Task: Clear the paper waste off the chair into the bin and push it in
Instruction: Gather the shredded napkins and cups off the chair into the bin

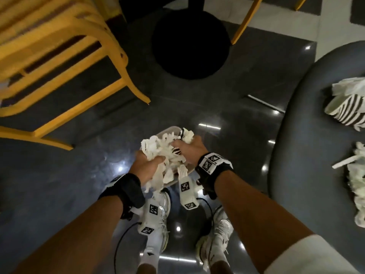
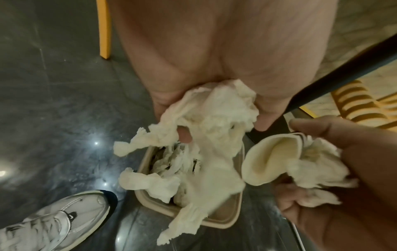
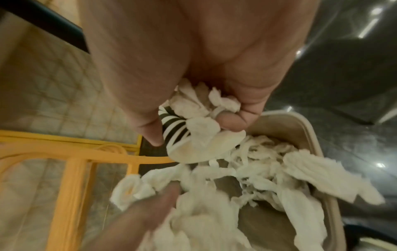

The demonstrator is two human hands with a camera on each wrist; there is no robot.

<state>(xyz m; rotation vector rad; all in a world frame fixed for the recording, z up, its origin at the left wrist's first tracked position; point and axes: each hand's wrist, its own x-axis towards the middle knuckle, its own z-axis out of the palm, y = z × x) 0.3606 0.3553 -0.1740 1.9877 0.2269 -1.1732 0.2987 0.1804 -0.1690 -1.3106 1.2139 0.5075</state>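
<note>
1. Two hands are working right over the bin, a small beige tub with rounded corners standing on the dark glossy floor just ahead of the person's white sneakers.
2. The left hand is clutching a wad of torn white paper, fingers curled round it, with loose strips trailing down over the near rim.
3. The right hand is gripping its own bundle: crumpled white tissue plus a crushed black-and-white striped paper cup, thumb and fingers closing tight around it.
4. Inside the bin, shredded paper is already piling up, and some pieces are hanging over the edge.
5. Over on the right, the dark grey chair seat is carrying more waste: a striped crumpled piece toward the back and a white heap nearer the front, well apart from the bin.
6. A yellow slatted chair is standing at upper left, and a round black table base is sitting beyond the bin.
7. The wrist views are blurring, so whether either bundle is touching the paper in the bin is hard to call.
</note>
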